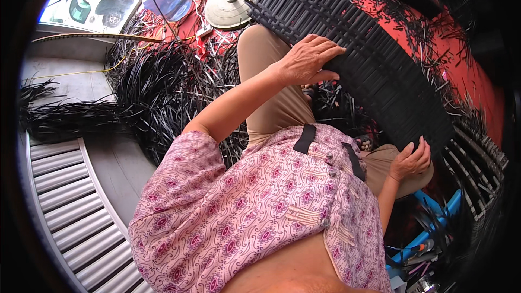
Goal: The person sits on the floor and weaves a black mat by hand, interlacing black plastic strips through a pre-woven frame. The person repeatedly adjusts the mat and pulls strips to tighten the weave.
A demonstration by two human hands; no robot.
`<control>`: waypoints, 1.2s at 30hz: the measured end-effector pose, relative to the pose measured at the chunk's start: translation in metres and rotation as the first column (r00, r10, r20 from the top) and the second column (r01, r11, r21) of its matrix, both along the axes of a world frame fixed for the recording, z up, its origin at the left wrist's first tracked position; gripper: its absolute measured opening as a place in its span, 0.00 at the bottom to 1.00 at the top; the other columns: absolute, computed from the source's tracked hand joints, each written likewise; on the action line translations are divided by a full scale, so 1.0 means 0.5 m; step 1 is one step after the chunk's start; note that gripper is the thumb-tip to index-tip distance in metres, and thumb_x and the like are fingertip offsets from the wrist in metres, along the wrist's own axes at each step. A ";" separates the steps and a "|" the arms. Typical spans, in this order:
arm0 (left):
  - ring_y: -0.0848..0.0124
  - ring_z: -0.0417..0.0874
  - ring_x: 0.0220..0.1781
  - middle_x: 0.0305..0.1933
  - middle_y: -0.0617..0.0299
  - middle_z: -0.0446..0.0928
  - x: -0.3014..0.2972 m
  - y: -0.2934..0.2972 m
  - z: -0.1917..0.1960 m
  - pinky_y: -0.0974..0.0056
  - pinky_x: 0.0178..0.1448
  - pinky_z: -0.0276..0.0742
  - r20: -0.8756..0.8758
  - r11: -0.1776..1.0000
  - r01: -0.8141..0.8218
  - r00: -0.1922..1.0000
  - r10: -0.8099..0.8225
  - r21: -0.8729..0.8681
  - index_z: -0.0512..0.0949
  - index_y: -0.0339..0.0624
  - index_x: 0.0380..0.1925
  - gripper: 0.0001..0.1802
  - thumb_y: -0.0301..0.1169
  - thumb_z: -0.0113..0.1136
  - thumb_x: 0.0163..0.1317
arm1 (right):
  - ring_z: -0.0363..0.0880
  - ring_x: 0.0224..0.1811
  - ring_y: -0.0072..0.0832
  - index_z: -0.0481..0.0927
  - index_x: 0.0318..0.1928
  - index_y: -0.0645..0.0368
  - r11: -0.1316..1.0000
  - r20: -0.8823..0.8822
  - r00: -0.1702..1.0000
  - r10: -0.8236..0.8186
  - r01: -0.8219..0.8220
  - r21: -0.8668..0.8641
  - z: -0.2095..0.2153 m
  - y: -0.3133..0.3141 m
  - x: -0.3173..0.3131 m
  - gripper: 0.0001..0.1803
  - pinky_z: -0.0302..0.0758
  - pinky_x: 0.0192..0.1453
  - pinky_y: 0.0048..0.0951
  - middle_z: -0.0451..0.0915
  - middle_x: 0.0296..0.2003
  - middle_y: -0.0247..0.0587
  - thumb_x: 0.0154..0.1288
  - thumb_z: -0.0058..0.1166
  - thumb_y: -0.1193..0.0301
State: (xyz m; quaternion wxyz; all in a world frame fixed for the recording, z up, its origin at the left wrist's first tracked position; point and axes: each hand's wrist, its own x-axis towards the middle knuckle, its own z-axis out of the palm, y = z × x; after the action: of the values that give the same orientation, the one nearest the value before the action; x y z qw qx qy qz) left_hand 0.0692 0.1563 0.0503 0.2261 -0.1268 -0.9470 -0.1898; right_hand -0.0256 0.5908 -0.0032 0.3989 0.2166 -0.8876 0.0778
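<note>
We sit with a black woven panel (374, 59) lying across our knees, and its long axis is what matters: it runs from the far left, near the round fan base (230, 5), down to the near right beside us. Our left hand (306, 59) rests on its upper stretch, fingers spread flat over the weave with the thumb under the near edge, pressing rather than clenching. Our right hand (411, 160) sits at the lower, near end, fingers curled around the panel's edge; how firmly it grips we cannot quite tell, since the fisheye rim bends that corner. Both hands touch the panel, spaced well apart along its length. Loose black strips (157, 92) lie heaped to our left on the floor.
</note>
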 end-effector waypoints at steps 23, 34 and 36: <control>0.57 0.72 0.74 0.69 0.56 0.77 -0.076 0.238 -0.004 0.49 0.77 0.61 0.038 0.959 0.283 0.958 -0.284 0.017 0.73 0.46 0.70 0.39 0.52 0.67 0.63 | 0.75 0.63 0.38 0.85 0.59 0.45 0.997 0.086 0.996 -0.024 0.030 -0.070 0.009 -0.004 0.001 0.18 0.69 0.67 0.46 0.79 0.58 0.32 0.76 0.52 0.57; 0.57 0.77 0.64 0.61 0.56 0.80 -0.123 0.335 0.020 0.50 0.72 0.63 -0.075 0.968 0.248 0.966 -0.249 -0.021 0.75 0.42 0.67 0.35 0.49 0.68 0.64 | 0.73 0.64 0.37 0.83 0.60 0.45 0.985 0.139 0.990 -0.023 0.046 -0.164 0.012 -0.008 0.007 0.20 0.65 0.68 0.47 0.78 0.59 0.31 0.70 0.57 0.59; 0.56 0.73 0.69 0.69 0.56 0.76 -0.133 0.356 0.005 0.49 0.76 0.61 -0.067 0.962 0.264 0.961 -0.268 -0.067 0.73 0.43 0.70 0.38 0.52 0.66 0.65 | 0.73 0.64 0.37 0.83 0.60 0.45 0.982 0.122 0.992 0.002 0.022 -0.189 0.009 -0.007 -0.001 0.20 0.64 0.67 0.48 0.77 0.58 0.31 0.70 0.57 0.58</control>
State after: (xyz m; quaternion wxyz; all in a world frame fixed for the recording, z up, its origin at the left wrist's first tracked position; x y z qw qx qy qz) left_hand 0.0028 0.3342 0.0530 0.2304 -0.2665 -0.9172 -0.1862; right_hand -0.0261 0.5872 0.0013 0.3632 0.1678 -0.8999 0.1734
